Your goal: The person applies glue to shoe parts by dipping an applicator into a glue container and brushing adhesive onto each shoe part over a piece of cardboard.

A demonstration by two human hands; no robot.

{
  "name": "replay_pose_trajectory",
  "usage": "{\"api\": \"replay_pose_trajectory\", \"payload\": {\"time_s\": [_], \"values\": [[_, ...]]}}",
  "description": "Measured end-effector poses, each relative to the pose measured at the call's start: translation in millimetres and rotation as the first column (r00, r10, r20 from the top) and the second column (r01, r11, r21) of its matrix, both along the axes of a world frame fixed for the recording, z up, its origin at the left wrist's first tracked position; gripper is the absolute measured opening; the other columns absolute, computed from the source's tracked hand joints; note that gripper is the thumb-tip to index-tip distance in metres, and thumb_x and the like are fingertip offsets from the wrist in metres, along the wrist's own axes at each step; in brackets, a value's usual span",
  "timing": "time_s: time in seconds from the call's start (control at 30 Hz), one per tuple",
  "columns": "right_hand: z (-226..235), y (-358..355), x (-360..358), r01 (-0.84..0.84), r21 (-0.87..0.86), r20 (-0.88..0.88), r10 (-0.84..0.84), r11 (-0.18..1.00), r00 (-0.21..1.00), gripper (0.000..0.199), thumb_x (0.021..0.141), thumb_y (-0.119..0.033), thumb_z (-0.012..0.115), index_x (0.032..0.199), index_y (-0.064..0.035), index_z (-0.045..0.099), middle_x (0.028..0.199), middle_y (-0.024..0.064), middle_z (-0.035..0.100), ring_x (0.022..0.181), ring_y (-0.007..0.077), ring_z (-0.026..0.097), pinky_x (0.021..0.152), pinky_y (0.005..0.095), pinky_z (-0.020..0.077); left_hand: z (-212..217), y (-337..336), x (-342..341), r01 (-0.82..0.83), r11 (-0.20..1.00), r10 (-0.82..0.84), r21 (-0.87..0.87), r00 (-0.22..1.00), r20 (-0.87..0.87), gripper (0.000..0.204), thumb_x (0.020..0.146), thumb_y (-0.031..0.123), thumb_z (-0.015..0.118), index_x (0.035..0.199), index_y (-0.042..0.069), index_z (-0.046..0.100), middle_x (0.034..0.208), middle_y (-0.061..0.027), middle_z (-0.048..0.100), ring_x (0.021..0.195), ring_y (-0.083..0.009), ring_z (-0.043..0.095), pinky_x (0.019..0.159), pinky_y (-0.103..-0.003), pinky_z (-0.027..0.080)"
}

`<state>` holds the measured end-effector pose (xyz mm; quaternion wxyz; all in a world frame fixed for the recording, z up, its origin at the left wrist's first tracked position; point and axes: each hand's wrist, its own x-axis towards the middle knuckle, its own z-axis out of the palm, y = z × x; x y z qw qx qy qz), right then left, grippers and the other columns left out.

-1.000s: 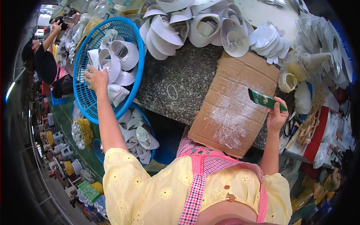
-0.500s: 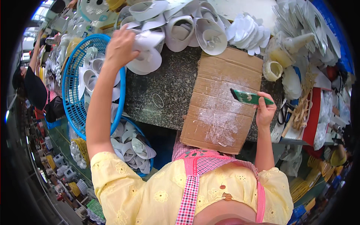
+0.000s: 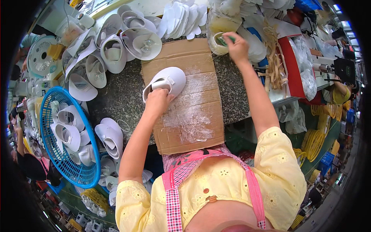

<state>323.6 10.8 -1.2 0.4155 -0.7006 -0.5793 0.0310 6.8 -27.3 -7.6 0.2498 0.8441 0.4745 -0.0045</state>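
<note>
My left hand (image 3: 157, 102) is closed on a white shoe upper (image 3: 174, 80), fingers tucked into its opening. The upper rests on a worn cardboard sheet (image 3: 181, 52) smeared with whitish residue. Farther right, my right hand (image 3: 237, 47) grips a flat green-handled brush (image 3: 222, 40). The brush's head is down in the mouth of a small glue-caked pot (image 3: 216, 47), so its bristles are hidden. Near the table's front left edge lie more white shoe uppers (image 3: 109, 136), close to an elastic-like loop (image 3: 123, 125).
White uppers (image 3: 113, 53) crowd the back left of the speckled tabletop (image 3: 116, 102). A blue basket (image 3: 89, 176) of uppers stands at left. Stacked white insole-shaped pieces (image 3: 181, 20) lie behind the cardboard. Tan straps (image 3: 277, 65) and a red box (image 3: 290, 69) are at right.
My left hand has come from the pile at the left onto the cardboard with a shoe upper. My right hand has carried the brush from over the cardboard to the pot. The view has shifted.
</note>
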Motion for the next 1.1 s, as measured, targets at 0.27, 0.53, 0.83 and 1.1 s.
{"api": "replay_pose_trajectory", "payload": {"time_s": [0.27, 0.53, 0.83, 1.1], "values": [[27, -37, 38, -0.035, 0.116, -0.344, 0.073, 0.993, 0.936, 0.011, 0.080, -0.014, 0.059, 0.083, -0.0054, 0.065, 0.065, -0.0023, 0.058, 0.052, 0.0066, 0.046, 0.048, 0.0193, 0.0362, 11, -11, -8, -0.121, 0.992, 0.122, -0.029, 0.992, 0.023, 0.035, 0.068, 0.034, 0.067, 0.085, 0.005, 0.059, 0.075, -0.0142, 0.062, 0.072, -0.0294, 0.060, 0.063, -0.037, 0.045], [-3, -44, -90, -0.507, -0.080, -0.787, 0.257, 0.858, 0.561, 0.009, 0.079, -0.011, 0.060, 0.085, -0.0080, 0.065, 0.075, -0.0005, 0.061, 0.058, 0.0049, 0.051, 0.047, 0.0185, 0.0400, -1, 12, -10, -0.141, 0.879, 0.227, -0.455, 0.964, 0.139, 0.043, 0.059, 0.010, 0.068, 0.097, 0.000, 0.051, 0.084, -0.0130, 0.059, 0.077, -0.0242, 0.059, 0.070, -0.032, 0.045], [-18, 2, -109, -0.797, -0.218, -0.658, 0.518, 0.564, 0.547, 0.009, 0.076, -0.005, 0.059, 0.083, -0.0072, 0.065, 0.076, 0.0015, 0.063, 0.069, 0.0076, 0.056, 0.064, 0.0221, 0.0453, -8, -4, -16, -0.056, 0.996, 0.066, -0.074, 0.989, 0.131, 0.025, 0.065, 0.018, 0.068, 0.083, 0.004, 0.059, 0.078, -0.0136, 0.059, 0.073, -0.0318, 0.057, 0.064, -0.038, 0.045], [-20, 14, -125, -0.778, -0.150, -0.737, 0.456, 0.610, 0.499, 0.010, 0.073, -0.004, 0.060, 0.081, -0.0078, 0.065, 0.074, 0.0012, 0.064, 0.070, 0.0077, 0.057, 0.064, 0.0215, 0.0447, -11, -3, -16, 0.019, 0.999, -0.021, 0.038, 0.997, 0.072, 0.020, 0.070, 0.020, 0.063, 0.079, 0.004, 0.057, 0.075, -0.0119, 0.056, 0.077, -0.0286, 0.056, 0.066, -0.038, 0.045]]}}
